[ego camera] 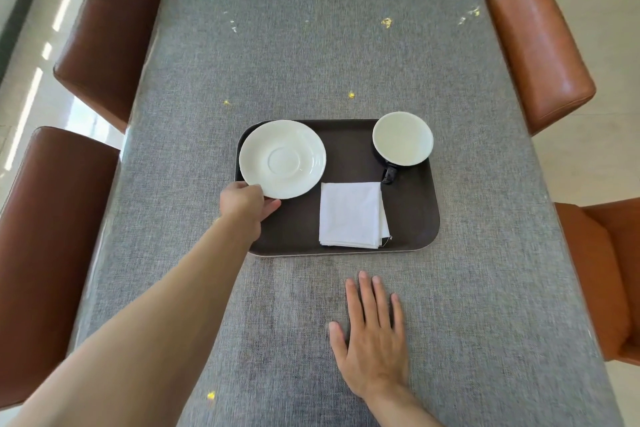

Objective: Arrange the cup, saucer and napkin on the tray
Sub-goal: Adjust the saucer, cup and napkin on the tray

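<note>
Two hands in view: right hand [372,333] nearest, flat on the table [485,288], fingers spread, holding nothing, short of the tray [415,204]. Farther in, left hand [244,206] closed on the saucer [282,159] at its near rim, thumb under the edge, fingers curled over. Saucer at the tray's far left, seemingly tipped or overhanging the tray's left edge; hard to say which. Napkin [351,215] folded square, near centre of tray: soft, light, best pinched at a corner. Cup [402,138] at far right corner, handle pointing near. Both pieces probably ceramic: stiff, glossy, slippery, breakable; best taken by rim or handle.
</note>
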